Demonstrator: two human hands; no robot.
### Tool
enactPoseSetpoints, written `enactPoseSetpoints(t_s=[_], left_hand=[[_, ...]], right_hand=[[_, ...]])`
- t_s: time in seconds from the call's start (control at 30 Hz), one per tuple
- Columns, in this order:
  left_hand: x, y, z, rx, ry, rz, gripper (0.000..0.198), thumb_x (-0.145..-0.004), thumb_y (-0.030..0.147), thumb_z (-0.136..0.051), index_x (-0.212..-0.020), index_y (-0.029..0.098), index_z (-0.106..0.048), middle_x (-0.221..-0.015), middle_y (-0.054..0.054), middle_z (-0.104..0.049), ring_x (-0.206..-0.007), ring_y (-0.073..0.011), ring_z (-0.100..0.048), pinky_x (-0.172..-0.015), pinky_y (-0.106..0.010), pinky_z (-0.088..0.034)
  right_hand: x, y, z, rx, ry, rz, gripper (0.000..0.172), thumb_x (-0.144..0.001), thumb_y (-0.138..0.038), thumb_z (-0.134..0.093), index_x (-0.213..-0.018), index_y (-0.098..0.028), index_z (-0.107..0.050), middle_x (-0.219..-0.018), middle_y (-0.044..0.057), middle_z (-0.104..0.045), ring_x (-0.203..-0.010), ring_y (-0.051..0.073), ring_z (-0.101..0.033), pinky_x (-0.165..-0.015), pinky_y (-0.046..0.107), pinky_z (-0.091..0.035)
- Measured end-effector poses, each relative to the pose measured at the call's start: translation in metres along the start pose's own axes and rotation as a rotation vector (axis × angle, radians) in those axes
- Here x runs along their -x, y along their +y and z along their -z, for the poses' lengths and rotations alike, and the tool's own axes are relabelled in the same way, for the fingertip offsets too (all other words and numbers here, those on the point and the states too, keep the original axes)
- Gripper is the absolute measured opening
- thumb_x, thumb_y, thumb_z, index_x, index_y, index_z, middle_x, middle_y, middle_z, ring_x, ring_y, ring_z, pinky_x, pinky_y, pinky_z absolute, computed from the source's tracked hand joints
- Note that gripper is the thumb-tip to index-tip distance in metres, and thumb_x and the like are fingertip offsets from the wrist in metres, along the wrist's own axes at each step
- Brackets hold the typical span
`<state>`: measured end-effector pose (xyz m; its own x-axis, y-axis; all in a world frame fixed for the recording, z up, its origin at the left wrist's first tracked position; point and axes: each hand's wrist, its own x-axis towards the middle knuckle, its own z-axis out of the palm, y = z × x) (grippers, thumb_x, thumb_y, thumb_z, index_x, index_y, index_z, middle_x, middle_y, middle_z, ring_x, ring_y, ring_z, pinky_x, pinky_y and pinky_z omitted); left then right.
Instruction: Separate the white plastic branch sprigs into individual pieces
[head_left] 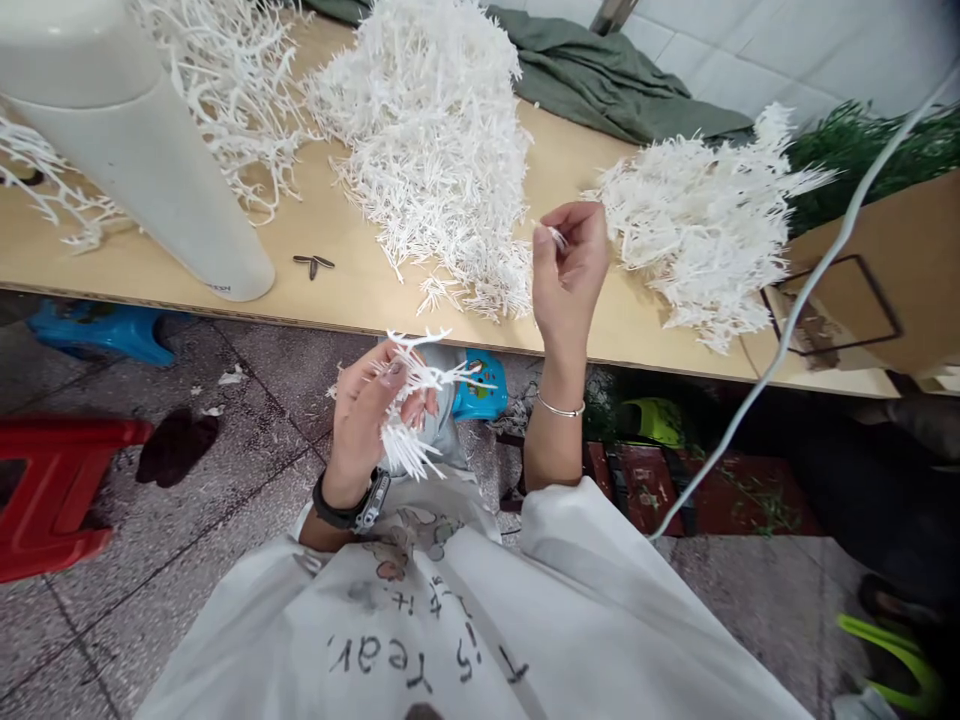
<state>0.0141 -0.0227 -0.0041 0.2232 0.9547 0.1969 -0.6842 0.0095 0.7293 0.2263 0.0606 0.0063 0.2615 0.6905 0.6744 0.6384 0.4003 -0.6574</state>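
Observation:
My left hand (364,415), with a dark watch on its wrist, is closed around a white branched plastic sprig (424,375) in front of the table edge. Thin white tips of the bunch also poke out below the fingers. Raised over the table, my right hand (571,262) pinches a small white plastic piece (556,236), mostly hidden by the fingers. Behind and left of that hand lies a big heap of small white spiky pieces (450,150). To its right is another white heap (697,225).
A tall white bottle (150,160) stands on the table (337,290) at left, near larger white branches (232,90) and several sunflower seeds (313,264). A pale cable (814,280) crosses the right side by a cardboard box (892,270). A red stool (60,430) stands on the floor.

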Motion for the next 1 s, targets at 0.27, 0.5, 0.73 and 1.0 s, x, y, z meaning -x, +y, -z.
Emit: enactPoseSetpoints(t_s=[0.27,0.5,0.73,1.0], left_hand=[[-0.003,0.002,0.004,-0.161,-0.057,0.157,0.065,-0.086,0.072,-0.033,-0.080,0.018,-0.069,-0.054,-0.003,-0.055,-0.057,-0.0177,-0.058,-0.050,-0.028,-0.046],[-0.002,-0.004,0.011,-0.268,0.093,0.224,0.057,-0.080,0.071,-0.048,-0.074,0.019,-0.073,-0.070,-0.006,-0.070,-0.071,-0.0223,-0.068,-0.063,-0.033,-0.056],[-0.002,-0.002,0.013,-0.319,-0.006,0.229,0.024,-0.074,0.041,-0.073,-0.078,0.018,-0.078,-0.073,-0.004,-0.075,-0.065,-0.0171,-0.067,-0.060,-0.027,-0.053],[-0.001,0.002,0.002,-0.385,-0.046,0.200,0.017,-0.076,0.033,-0.073,-0.084,0.019,-0.079,-0.077,-0.004,-0.076,-0.064,-0.0135,-0.066,-0.059,-0.022,-0.051]], right_hand=[[0.031,-0.038,0.012,-0.161,-0.219,-0.070,0.037,-0.097,-0.046,-0.034,-0.086,-0.023,-0.061,-0.091,0.004,-0.065,-0.089,0.016,-0.062,-0.086,0.038,-0.050],[0.077,-0.086,0.021,-0.344,-0.418,-0.105,0.047,-0.087,-0.064,-0.043,-0.068,-0.021,-0.050,-0.058,-0.004,-0.048,-0.051,0.008,-0.044,-0.049,0.025,-0.037],[0.078,-0.083,0.015,-0.213,-0.340,-0.182,0.027,-0.090,-0.040,-0.055,-0.073,-0.021,-0.045,-0.060,-0.006,-0.040,-0.051,0.005,-0.040,-0.048,0.021,-0.032],[0.076,-0.081,0.019,-0.291,-0.410,-0.142,0.023,-0.092,-0.043,-0.050,-0.086,-0.021,-0.052,-0.067,-0.005,-0.051,-0.055,0.006,-0.048,-0.050,0.020,-0.037]])
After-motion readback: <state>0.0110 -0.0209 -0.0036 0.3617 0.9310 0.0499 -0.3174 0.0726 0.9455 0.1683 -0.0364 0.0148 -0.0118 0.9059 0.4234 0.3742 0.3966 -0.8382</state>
